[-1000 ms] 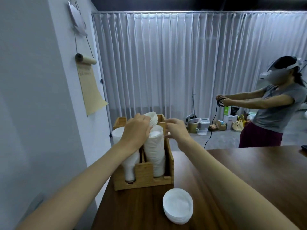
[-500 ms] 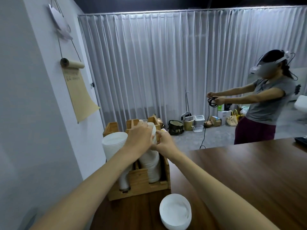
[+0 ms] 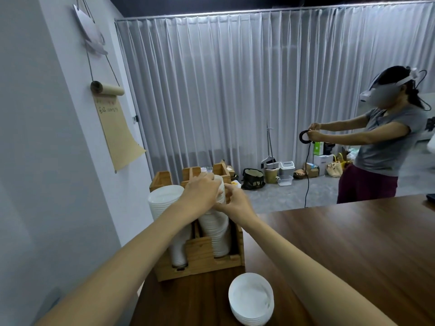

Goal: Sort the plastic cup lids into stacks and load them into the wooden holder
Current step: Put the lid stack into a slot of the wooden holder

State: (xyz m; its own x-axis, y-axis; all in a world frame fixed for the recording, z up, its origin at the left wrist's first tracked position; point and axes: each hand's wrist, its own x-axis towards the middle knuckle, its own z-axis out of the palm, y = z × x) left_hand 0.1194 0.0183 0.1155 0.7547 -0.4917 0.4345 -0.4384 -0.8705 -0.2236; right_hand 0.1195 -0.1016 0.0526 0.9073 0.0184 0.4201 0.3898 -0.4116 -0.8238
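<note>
Together, our left hand [image 3: 202, 193] and right hand [image 3: 238, 203] curl their fingers around the top of the lid stack [image 3: 215, 234] in the right slot of the wooden holder [image 3: 200, 260]. A second stack [image 3: 164, 200] stands in the left slot, and a third stack [image 3: 250, 300] lies on the table [image 3: 353, 243] just in front.

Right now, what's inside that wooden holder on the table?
The wooden holder has two stacks of white lids: a left stack and a right stack, whose top both the left hand and right hand hold. Its back compartments are mostly covered.

Only faint, unreadable handwriting at the top of the hanging brown paper scroll [image 3: 117, 135]
</note>
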